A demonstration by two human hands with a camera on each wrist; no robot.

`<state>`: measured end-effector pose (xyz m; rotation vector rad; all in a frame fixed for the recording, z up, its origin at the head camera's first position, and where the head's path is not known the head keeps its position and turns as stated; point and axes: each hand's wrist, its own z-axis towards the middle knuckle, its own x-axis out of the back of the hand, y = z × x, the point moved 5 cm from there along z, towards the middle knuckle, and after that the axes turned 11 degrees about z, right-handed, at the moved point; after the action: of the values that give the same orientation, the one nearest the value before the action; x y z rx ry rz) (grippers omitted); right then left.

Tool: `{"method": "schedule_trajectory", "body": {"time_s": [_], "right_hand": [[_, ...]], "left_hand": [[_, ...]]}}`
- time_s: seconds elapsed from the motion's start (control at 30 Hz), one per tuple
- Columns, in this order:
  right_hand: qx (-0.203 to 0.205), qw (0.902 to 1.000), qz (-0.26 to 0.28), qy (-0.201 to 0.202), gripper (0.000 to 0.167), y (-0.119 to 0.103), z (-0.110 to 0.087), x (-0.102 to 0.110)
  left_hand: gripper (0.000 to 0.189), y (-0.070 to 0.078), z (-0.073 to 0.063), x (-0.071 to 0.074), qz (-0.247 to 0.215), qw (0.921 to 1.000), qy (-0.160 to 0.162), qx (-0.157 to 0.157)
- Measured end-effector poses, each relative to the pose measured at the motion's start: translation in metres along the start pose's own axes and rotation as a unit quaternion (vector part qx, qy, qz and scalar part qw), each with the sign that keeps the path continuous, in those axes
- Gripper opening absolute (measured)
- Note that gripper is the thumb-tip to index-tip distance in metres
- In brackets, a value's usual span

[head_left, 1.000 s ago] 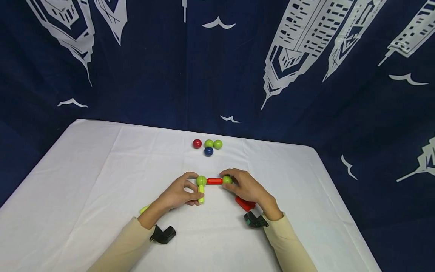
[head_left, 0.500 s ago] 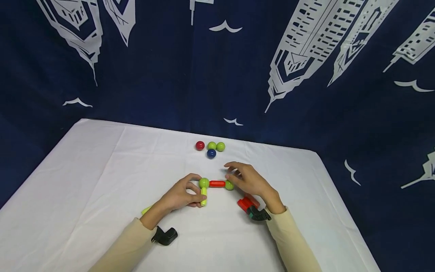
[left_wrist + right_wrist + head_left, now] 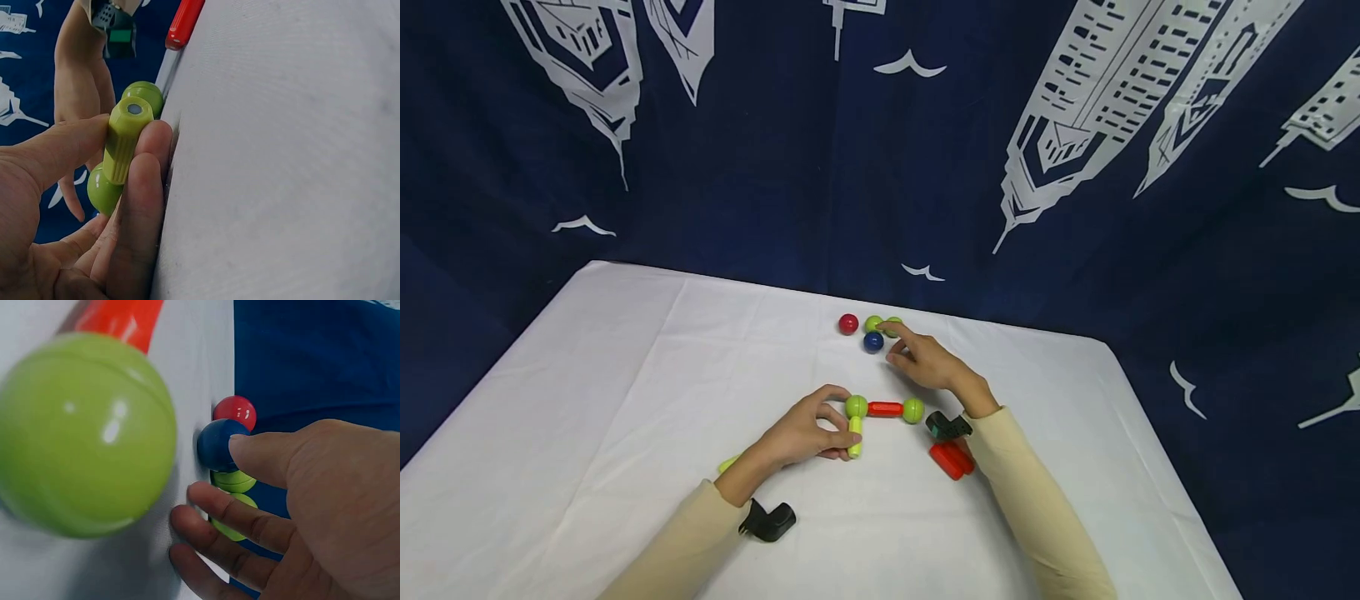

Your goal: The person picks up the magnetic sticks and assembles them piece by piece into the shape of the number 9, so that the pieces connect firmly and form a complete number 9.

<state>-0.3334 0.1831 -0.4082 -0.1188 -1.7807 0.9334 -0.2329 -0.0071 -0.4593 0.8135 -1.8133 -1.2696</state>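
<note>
My left hand pinches a yellow-green rod between thumb and fingers; the left wrist view shows a grey metal disc in its end. That rod meets a green ball, which a fingertip touches. From this ball a red rod runs right to a second green ball, making a corner shape on the cloth. My right hand reaches over the back group with fingers spread and holds nothing. Around its fingertips are a blue ball and two green balls, with a red ball to the left.
Red rods lie side by side close to my right forearm. Another yellow-green rod is partly hidden behind my left wrist. The white-clothed table ends at a dark blue printed curtain. Each wrist wears a black camera.
My right hand has let go of the green ball at the red rod's right end and moved away to the back balls. My left hand keeps its pinch. The head view has shifted slightly.
</note>
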Motion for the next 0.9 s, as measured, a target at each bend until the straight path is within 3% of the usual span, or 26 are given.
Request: {"method": "schedule_trajectory", "body": {"time_s": [0.3, 0.63, 0.9], "right_hand": [[0.026, 0.9996, 0.011, 0.003, 0.048, 0.0030, 0.0076, -0.0033], [-0.011, 0.9999, -0.005, -0.004, 0.039, 0.0070, 0.0085, -0.0081], [-0.003, 0.9999, -0.007, 0.015, 0.034, 0.0039, 0.0027, -0.0059]], "left_hand": [[0.067, 0.0018, -0.0007, -0.0016, 0.000, 1.0000, -0.004, -0.003], [0.069, -0.0018, 0.0001, -0.0037, -0.006, 1.0000, -0.003, 0.005], [0.067, -0.0001, -0.0006, -0.0012, 0.003, 1.0000, 0.004, 0.005]]}}
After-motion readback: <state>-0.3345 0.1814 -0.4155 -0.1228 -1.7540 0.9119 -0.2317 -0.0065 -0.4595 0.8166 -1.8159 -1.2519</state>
